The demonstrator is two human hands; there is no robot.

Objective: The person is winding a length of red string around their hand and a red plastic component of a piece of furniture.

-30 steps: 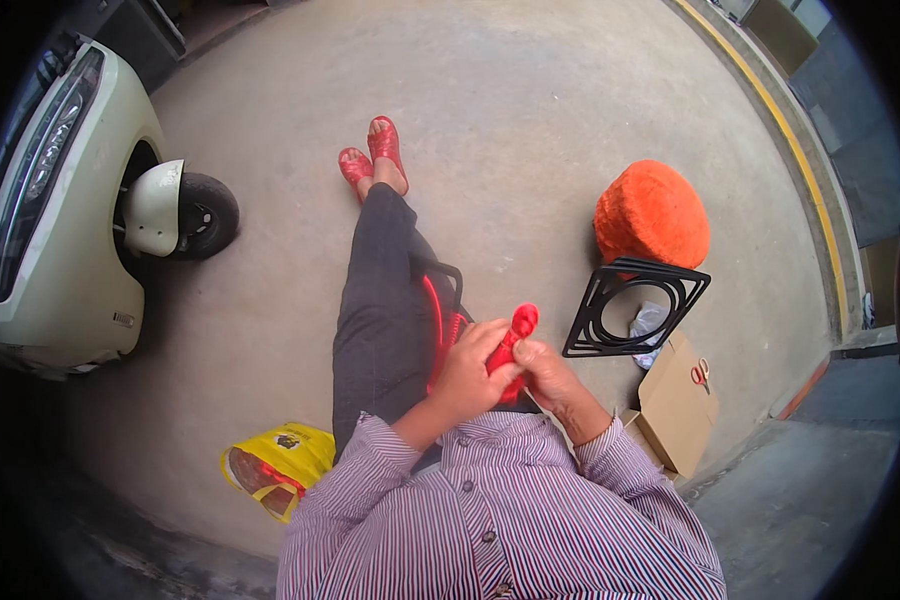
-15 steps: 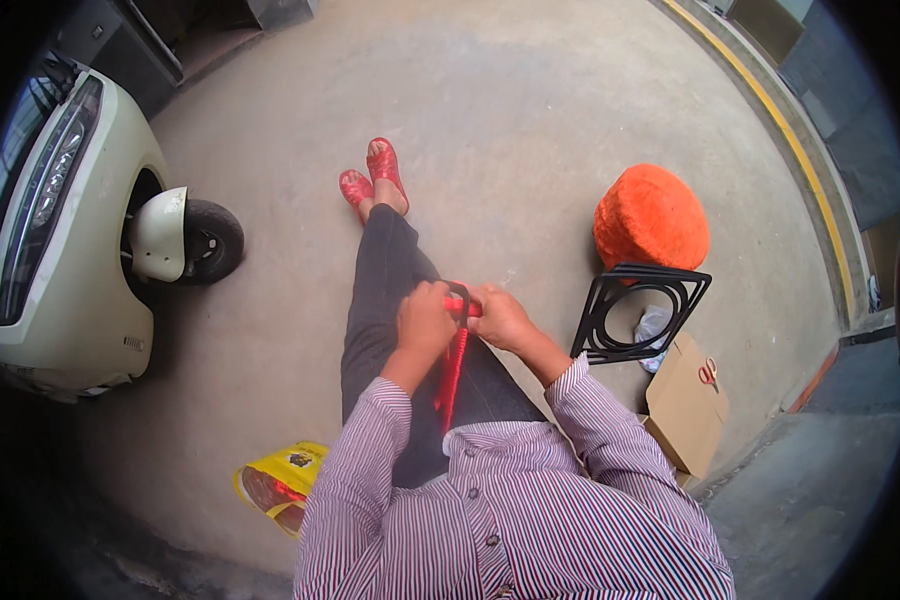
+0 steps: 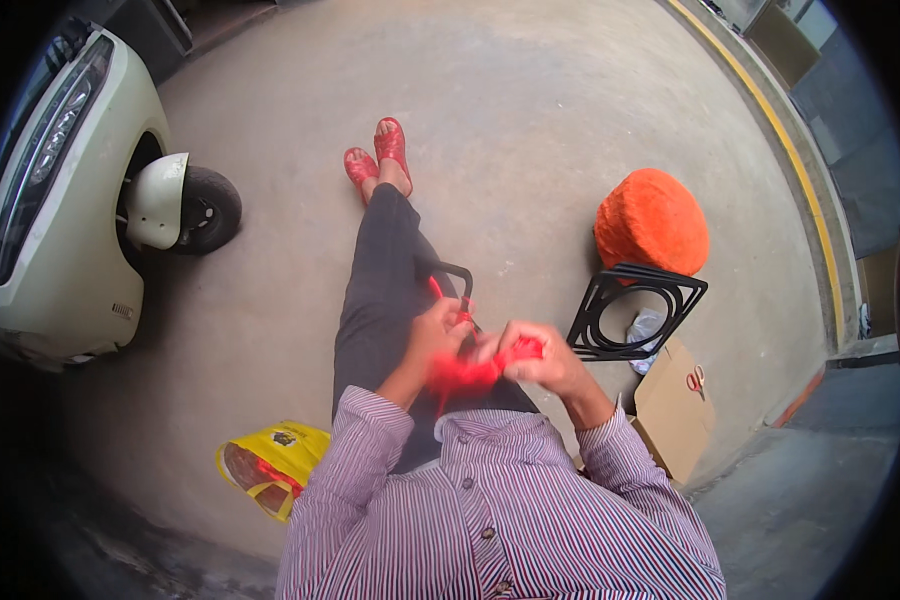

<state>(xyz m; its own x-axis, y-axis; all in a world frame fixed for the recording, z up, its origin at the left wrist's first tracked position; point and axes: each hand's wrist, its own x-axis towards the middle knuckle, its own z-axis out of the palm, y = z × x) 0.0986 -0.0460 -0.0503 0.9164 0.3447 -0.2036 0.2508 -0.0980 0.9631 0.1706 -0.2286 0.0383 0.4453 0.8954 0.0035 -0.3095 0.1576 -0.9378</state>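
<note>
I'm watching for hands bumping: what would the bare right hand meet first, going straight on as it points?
Probably the bare left hand, since the right hand points leftward toward it; depth is unclear, though, and the blurred, soft-looking red strip it holds might touch first.

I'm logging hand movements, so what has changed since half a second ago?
The right hand has moved right and toward the body, away from the black bar, gripping red material. The left hand has shifted slightly toward the body, near the bar. The red material is partly blurred. The orange stool, black frames, cardboard and yellow bag stayed put.
</note>
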